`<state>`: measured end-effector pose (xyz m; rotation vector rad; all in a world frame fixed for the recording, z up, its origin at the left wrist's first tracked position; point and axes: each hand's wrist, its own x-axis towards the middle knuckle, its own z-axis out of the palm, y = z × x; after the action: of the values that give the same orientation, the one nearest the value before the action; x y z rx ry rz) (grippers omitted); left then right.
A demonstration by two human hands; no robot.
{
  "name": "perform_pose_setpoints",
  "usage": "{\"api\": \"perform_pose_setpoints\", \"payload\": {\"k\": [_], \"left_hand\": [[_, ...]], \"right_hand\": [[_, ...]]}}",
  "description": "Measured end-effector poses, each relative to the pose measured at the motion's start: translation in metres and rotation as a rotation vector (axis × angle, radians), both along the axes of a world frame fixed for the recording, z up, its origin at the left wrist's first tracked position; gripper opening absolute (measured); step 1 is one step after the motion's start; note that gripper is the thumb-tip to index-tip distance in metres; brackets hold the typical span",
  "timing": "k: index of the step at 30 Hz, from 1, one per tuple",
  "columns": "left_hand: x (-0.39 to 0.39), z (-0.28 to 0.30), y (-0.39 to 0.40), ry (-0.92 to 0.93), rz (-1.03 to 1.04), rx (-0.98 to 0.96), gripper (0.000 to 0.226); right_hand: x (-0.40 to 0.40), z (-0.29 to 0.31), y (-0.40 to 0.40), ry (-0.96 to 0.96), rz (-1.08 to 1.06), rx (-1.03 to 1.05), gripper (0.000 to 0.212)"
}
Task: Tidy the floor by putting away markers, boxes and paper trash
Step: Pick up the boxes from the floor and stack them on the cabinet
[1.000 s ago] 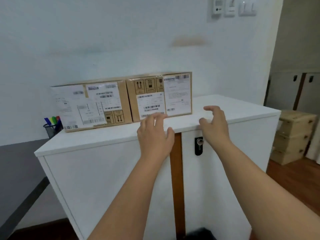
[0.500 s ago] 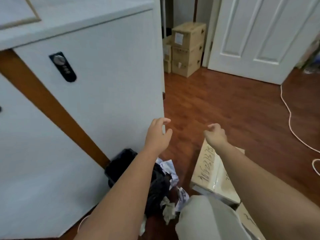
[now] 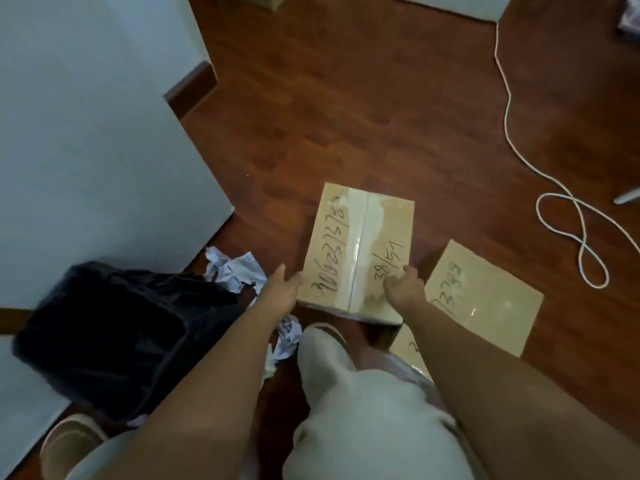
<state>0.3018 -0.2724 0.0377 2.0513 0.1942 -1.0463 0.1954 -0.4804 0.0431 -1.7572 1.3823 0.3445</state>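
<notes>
A black bag (image 3: 121,334) fills the lower left. At centre lies the box (image 3: 356,247), with crumpled paper (image 3: 232,268) just left of it. Our left hand (image 3: 280,294) presses flat against its near left side; our right hand (image 3: 403,289) curls over its near right edge, gripping it.

Taped cardboard box (image 3: 356,247) – on floor

FREE: I see bare floor (image 3: 346,116) beyond the taped box (image 3: 360,244) | LEFT: white cabinet (image 3: 86,150), black bag (image 3: 121,323) and crumpled paper (image 3: 235,268) crowd that side | RIGHT: second box (image 3: 485,296) just beside, narrow gap; white cable (image 3: 571,220) looped farther out | NEAR: my knee (image 3: 363,410) blocks the near edge.
</notes>
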Motion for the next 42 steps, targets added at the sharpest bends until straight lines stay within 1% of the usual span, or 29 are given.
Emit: {"api": "perform_pose_setpoints", "payload": {"k": [2,6,9,11,13,16,17,20,22,25,27,29,31,33,34,36,39,42], "left_hand": [[-0.008,-0.020,-0.009,0.063,0.005,-0.027,0.074],[-0.023,-0.046,-0.015,0.136,0.005,0.014,0.083],[-0.022,-0.054,-0.015,0.210,0.094,-0.024,0.091],[-0.016,-0.049,-0.015,0.238,0.190,-0.061,0.098],[-0.008,-0.042,-0.014,0.169,0.233,-0.053,0.102],[0.010,-0.039,-0.012,0.033,0.202,0.002,0.077],[0.013,-0.021,-0.013,-0.009,0.220,0.000,0.075],[0.017,0.039,-0.024,-0.075,0.299,-0.173,0.065],[0.023,0.070,-0.022,-0.080,0.269,-0.231,0.059],[0.029,0.110,-0.014,-0.154,0.249,-0.264,0.059],[0.032,0.141,-0.010,-0.214,0.245,-0.301,0.058],[0.036,0.178,-0.007,-0.276,0.251,-0.351,0.060],[0.040,0.212,-0.006,-0.319,0.276,-0.412,0.062],[0.044,0.252,-0.006,-0.363,0.290,-0.472,0.065],[0.046,0.272,-0.006,-0.389,0.289,-0.507,0.066],[0.049,0.315,-0.006,-0.480,0.287,-0.588,0.068],[0.051,0.380,-0.002,-0.615,0.304,-0.709,0.067],[0.053,0.440,0.015,-0.744,0.324,-0.819,0.064]], "right_hand": [[-0.013,-0.021,-0.004,-0.012,-0.046,0.074,0.061],[-0.027,-0.046,-0.001,-0.074,-0.206,0.172,0.059],[-0.023,-0.049,0.002,-0.081,-0.316,0.246,0.061],[-0.023,-0.049,0.003,-0.095,-0.377,0.310,0.057],[-0.027,-0.047,0.004,-0.127,-0.405,0.312,0.045],[-0.021,-0.026,0.003,-0.256,-0.465,0.244,0.029],[-0.015,-0.015,0.003,-0.293,-0.466,0.252,0.026],[0.000,0.020,0.004,-0.368,-0.427,0.334,0.020],[0.004,0.043,0.009,-0.407,-0.424,0.382,0.014],[0.010,0.072,0.018,-0.455,-0.421,0.393,0.019],[0.020,0.097,0.022,-0.503,-0.418,0.353,0.021],[0.033,0.134,0.023,-0.600,-0.390,0.301,0.023],[0.045,0.170,0.019,-0.678,-0.338,0.225,0.029],[0.056,0.210,0.012,-0.763,-0.308,0.142,0.029],[0.058,0.237,0.011,-0.801,-0.283,0.082,0.033],[0.061,0.291,0.011,-0.900,-0.240,-0.007,0.048],[0.064,0.367,0.022,-1.117,-0.256,-0.021,0.053],[0.073,0.432,0.043,-1.272,-0.191,-0.113,0.066]]}}
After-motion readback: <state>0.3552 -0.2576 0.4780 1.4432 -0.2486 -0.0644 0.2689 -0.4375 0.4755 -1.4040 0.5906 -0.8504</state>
